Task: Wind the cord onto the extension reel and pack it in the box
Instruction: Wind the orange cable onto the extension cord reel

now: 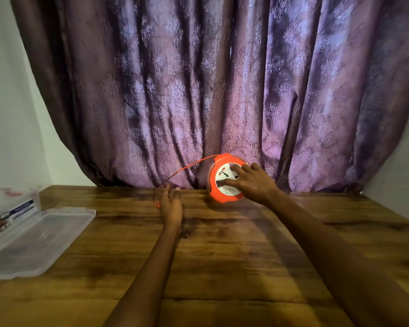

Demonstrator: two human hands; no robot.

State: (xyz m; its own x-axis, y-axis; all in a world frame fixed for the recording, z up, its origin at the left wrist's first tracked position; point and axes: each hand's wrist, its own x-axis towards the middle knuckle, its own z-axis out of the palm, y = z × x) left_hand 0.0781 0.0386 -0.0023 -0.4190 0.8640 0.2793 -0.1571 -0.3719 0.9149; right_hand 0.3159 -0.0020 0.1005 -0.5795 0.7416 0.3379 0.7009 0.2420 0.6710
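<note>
Orange extension reel point(226, 179) stood on edge at the far side of the wooden tabletop point(222, 256), hard against the purple patterned curtain point(198, 90), white socket face turned toward the camera. Right hand point(250, 182) spread over that white face, fingers point(235, 168) pressed flat on it, thumb low near the centre; open-palmed rather than clamped around the rim. Orange flat cord point(189, 166) ran out from the top of the reel, arched leftward through the air, then dropped to the left hand point(171, 204). Left hand raised just above the tabletop, left of the reel and apart from the right hand, fingers loosely extended, mostly open; cord passed along its far edge and looped down beside the wrist side, blurred, so whether pinched or merely guided could not be told. Both forearms bare, reaching in from the near edge.

Clear plastic box point(12, 208) sat at the far left of the tabletop, well apart from the reel, printed label on its side, contents indistinct. Clear lid point(38, 241) lay flat just beside it, toward the camera, off the box. Pale wall point(7, 114) visible left of the curtain.
</note>
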